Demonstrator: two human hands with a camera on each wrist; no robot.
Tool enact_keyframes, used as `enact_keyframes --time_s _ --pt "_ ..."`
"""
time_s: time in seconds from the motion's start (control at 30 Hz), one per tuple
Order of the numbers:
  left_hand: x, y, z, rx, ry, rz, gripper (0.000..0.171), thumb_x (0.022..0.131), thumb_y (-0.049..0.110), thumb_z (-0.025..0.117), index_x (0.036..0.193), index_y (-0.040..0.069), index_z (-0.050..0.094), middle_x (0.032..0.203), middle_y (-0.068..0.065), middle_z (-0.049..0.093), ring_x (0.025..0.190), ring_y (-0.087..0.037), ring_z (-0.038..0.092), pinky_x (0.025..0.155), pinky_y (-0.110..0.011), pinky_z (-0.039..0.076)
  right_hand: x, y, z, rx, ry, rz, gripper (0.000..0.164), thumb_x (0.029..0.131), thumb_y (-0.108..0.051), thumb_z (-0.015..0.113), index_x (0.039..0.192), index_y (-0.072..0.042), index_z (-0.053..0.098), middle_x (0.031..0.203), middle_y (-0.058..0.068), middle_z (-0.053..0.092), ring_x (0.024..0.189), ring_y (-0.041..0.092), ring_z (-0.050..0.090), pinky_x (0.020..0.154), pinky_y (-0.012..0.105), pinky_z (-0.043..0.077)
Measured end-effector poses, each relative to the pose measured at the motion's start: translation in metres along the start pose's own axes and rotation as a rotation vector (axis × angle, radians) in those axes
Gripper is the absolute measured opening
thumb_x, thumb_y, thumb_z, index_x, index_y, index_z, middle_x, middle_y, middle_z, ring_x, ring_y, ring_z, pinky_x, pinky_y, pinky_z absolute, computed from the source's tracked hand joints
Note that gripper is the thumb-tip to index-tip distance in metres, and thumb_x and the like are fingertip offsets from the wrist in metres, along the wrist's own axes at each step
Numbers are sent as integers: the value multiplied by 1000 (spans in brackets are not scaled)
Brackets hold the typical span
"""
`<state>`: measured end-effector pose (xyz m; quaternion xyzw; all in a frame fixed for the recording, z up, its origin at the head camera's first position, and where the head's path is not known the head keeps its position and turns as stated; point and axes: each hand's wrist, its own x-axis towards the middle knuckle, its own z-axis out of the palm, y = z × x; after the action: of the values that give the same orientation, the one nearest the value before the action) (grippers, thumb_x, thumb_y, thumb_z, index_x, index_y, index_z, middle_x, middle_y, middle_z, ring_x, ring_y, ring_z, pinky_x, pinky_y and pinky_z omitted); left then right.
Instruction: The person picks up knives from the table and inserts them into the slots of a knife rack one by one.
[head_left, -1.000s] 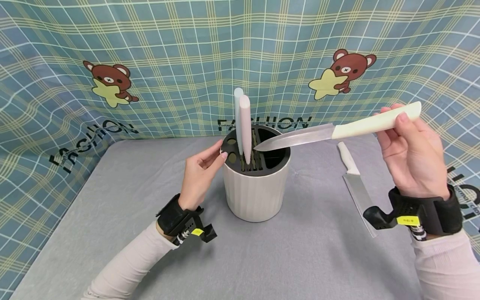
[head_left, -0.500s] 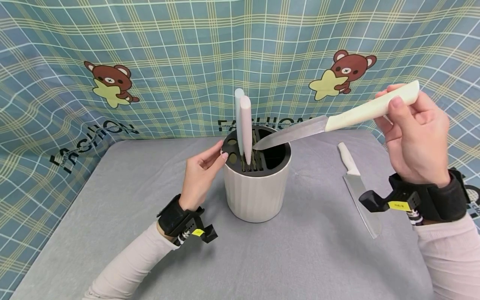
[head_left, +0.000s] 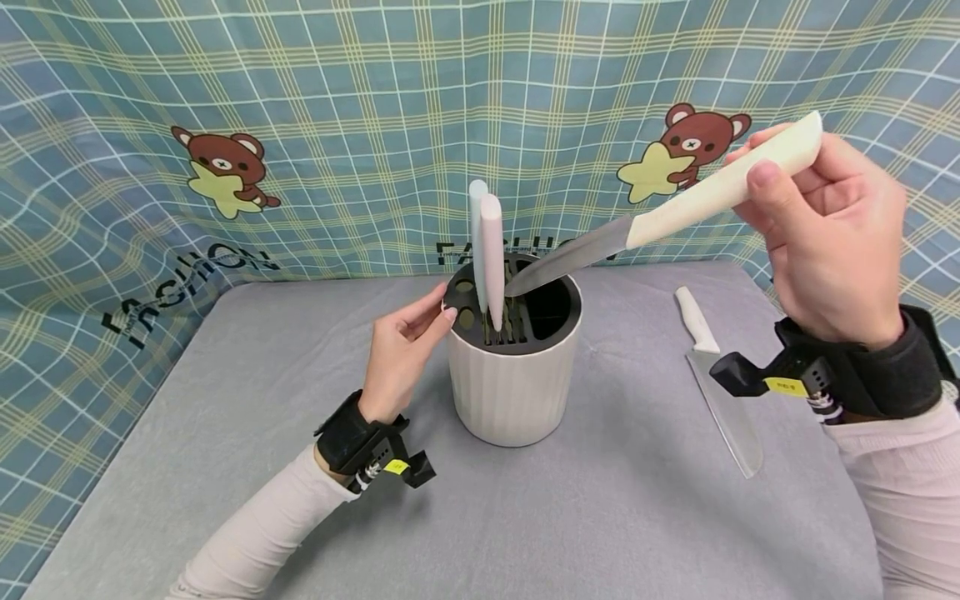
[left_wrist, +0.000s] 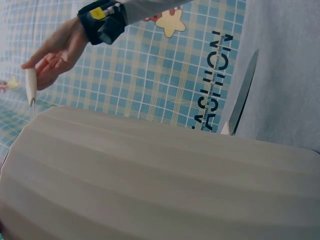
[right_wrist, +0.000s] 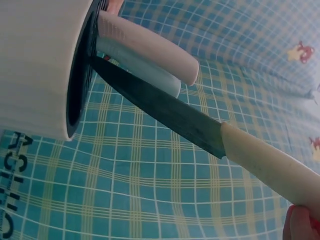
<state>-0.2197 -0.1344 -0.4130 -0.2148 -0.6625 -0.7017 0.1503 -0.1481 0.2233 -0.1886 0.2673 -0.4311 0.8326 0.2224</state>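
Observation:
A white ribbed knife holder with a black slotted top stands mid-table. At its left rim my left hand grips the edge with thumb and fingers. My right hand holds a kitchen knife by its cream handle, raised to the right. The knife's blade slants down to the left, its tip right at the slots. Upright in the slots are a pink-handled knife and, behind it, a pale blue-handled knife; their blades are mostly hidden inside.
A broad-bladed knife with a white handle lies on the grey tabletop right of the holder. A plaid curtain printed with bears rises behind the table and along its sides.
My right hand has risen and shifted slightly left, tipping the knife steeper while its tip stays near the slots. The left hand keeps its place on the rim.

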Motion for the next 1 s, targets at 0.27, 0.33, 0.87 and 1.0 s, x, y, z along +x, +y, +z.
enact_keyframes --time_s 0.27,0.33,0.87,1.0 --pt "-14 123 37 28 39 -187 47 96 12 63 139 0 51 145 -14 48 133 -21 48 108 -26 49 6 -2 18 -99 -72 -36 29 82 25 57 111 29 52 103 33 65 90 35 67 85 37 62" --pt "-14 128 38 35 42 -216 46 96 7 61 139 -2 50 146 -15 48 133 -20 48 108 -24 48 8 -1 22 -118 -84 -41 30 81 24 59 110 29 53 103 33 66 90 35 67 83 35 63" --pt "-13 101 31 7 35 -174 49 95 14 64 139 -1 50 145 -13 49 133 -18 48 109 -26 48 10 3 41 -244 -143 -35 29 79 20 66 107 25 59 99 27 68 95 31 67 89 29 61" --pt "-14 126 38 34 44 -221 46 96 5 61 139 -2 49 146 -13 48 133 -18 48 107 -23 49 11 4 43 -304 -163 -40 29 80 17 67 108 23 60 96 23 69 90 28 68 86 27 61"
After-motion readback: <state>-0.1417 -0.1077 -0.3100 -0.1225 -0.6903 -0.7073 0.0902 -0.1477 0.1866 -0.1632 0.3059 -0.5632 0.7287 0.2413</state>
